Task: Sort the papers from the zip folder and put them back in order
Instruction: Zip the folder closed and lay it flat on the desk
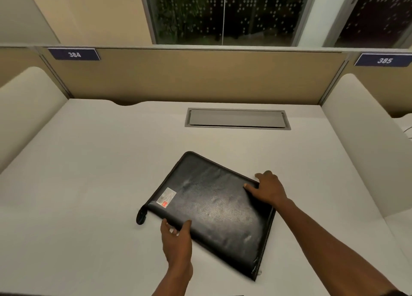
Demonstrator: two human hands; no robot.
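— Folder status?
— Black zip folder [209, 208] lying flat and skewed on the white worktop [89, 184], zipped along the right edge, contents hidden. White and red sticker [166, 197] near its left corner, strap loop [141, 216] hanging off that corner.
— Surroundings?
— Grey cable hatch [237, 118] set into the worktop farther back, well apart. Tan divider [189, 77] behind, number plates 384 [74, 54] and 385 [384, 60].
— Hands?
— Left hand [177, 244] gripping the near edge, thumb on top. Right hand [268, 189] gripping the far right corner, fingers over the rim.
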